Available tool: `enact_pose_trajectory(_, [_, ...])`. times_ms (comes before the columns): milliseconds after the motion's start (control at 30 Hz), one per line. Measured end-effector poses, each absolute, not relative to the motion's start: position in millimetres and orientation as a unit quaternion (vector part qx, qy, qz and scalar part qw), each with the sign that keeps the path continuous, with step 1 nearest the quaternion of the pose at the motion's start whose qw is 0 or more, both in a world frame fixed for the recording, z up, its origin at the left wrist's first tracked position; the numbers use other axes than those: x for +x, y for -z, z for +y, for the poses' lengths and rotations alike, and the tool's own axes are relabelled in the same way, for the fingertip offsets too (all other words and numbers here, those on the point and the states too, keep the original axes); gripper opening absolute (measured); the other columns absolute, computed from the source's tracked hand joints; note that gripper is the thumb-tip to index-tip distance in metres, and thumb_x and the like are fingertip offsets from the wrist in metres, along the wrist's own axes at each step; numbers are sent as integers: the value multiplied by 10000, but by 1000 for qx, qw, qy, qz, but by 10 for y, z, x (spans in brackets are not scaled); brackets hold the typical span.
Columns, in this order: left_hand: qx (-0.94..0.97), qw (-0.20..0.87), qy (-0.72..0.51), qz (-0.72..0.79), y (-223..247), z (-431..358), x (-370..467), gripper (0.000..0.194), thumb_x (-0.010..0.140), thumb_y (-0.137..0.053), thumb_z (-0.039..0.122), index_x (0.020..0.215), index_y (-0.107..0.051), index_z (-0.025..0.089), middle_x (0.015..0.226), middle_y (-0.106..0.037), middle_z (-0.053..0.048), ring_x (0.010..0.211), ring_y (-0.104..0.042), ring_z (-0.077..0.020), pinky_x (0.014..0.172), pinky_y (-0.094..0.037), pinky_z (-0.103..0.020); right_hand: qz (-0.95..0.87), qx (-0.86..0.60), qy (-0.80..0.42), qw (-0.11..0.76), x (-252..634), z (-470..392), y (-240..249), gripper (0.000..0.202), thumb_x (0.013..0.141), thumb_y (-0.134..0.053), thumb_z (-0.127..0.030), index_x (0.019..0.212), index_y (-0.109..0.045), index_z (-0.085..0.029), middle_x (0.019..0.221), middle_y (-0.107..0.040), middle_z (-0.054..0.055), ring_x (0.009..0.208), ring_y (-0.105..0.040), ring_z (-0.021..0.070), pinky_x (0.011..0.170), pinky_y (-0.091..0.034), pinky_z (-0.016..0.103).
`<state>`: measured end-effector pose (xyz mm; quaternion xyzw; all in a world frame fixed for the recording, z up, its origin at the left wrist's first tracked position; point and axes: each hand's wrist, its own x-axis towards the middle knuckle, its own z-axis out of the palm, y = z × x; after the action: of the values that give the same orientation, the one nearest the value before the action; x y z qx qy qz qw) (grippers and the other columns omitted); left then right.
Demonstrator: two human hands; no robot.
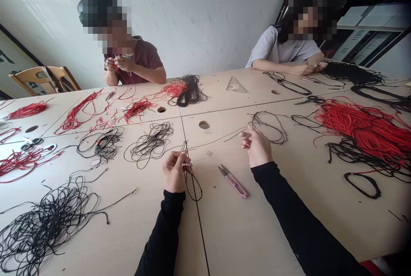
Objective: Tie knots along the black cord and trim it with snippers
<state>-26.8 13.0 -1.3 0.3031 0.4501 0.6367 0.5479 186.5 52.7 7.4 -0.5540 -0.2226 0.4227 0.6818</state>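
My left hand is closed in a pinch on a loop of thin black cord, which hangs below the fingers onto the table. A thin strand runs from there to my right hand. The right fingers are curled together where that strand meets their tips; the exact grip is partly hidden. Just beyond them lies a loose coil of black cord. Pink-handled thread snips rest on the table between my forearms, blades pointing away from me.
Tangled black cord spreads at the near left. Red cords are heaped at the right, by a black cord ring. A clear triangle ruler lies farther back. Two people sit opposite, handling cords. The tabletop has round holes.
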Motion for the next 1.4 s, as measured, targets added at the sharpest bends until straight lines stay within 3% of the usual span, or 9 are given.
enact_pose_trajectory(100, [329, 563, -618, 438, 6, 111, -250, 234, 687, -705, 317, 654, -535, 161, 557, -556, 16, 458, -514, -107, 356, -423, -217, -381, -560, -363, 639, 1688, 436, -77, 290, 832, -568, -363, 1056, -503, -191, 694, -602, -10, 532, -501, 103, 455, -391, 209])
enact_pose_trajectory(167, [346, 574, -602, 434, 2, 96, -235, 232, 695, -701, 331, 675, -552, 154, 565, -564, 9, 460, -520, -109, 356, -428, -221, -516, -525, -359, 575, 1553, 362, -97, 297, 847, -566, -393, 1054, -535, -181, 825, -638, 43, 749, -592, 151, 616, -474, 263])
enact_pose_trajectory(267, [360, 585, -592, 422, -8, 81, -223, 227, 704, -694, 333, 698, -565, 147, 575, -571, 3, 461, -525, -109, 360, -432, -224, -645, -434, -440, 448, 1402, 274, -122, 370, 908, -475, -404, 1210, -493, -193, 1065, -629, 102, 1001, -577, 201, 854, -461, 375])
enact_pose_trajectory(333, [363, 591, -591, 411, -10, 81, -225, 222, 707, -691, 327, 700, -558, 150, 579, -573, 4, 466, -532, -111, 367, -437, -225, -661, -398, -499, 394, 1358, 246, -123, 410, 907, -486, -396, 1259, -454, -190, 1038, -636, 100, 1023, -573, 207, 916, -428, 405])
enact_pose_trajectory(467, [352, 592, -602, 404, 4, 97, -245, 227, 709, -689, 331, 688, -547, 155, 580, -568, 6, 469, -532, -109, 371, -440, -226, -654, -402, -519, 376, 1368, 250, -99, 328, 858, -557, -417, 1046, -574, -150, 792, -589, 32, 792, -563, 166, 791, -449, 330])
enact_pose_trajectory(600, [347, 591, -604, 408, 24, 109, -248, 238, 710, -694, 342, 685, -555, 150, 588, -569, 3, 469, -527, -108, 367, -441, -229, -647, -418, -486, 412, 1386, 270, -81, 308, 866, -522, -450, 851, -597, -152, 718, -521, 0, 669, -476, 128, 667, -411, 269])
enact_pose_trajectory(867, [385, 605, -544, 435, 43, 100, -175, 306, 674, -730, 369, 791, -616, 109, 629, -594, -18, 506, -555, -115, 396, -479, -237, -622, -435, -493, 426, 1331, 252, -87, 297, 869, -517, -448, 857, -601, -163, 691, -511, -13, 599, -430, 109, 591, -383, 246])
enact_pose_trajectory(1100, [383, 613, -534, 439, 33, 96, -176, 341, 651, -744, 370, 829, -611, 111, 638, -613, -22, 513, -581, -124, 434, -506, -251, -647, -424, -479, 415, 1314, 255, -51, 304, 878, -499, -441, 850, -595, -154, 763, -590, 19, 680, -505, 137, 664, -412, 272])
enact_pose_trajectory(1400, [373, 614, -549, 428, 68, 105, -176, 322, 656, -748, 361, 806, -598, 118, 721, -663, -54, 539, -596, -123, 474, -521, -262, -655, -427, -478, 400, 1297, 235, -104, 349, 883, -470, -469, 771, -572, -155, 650, -494, -14, 588, -416, 112, 586, -364, 259])
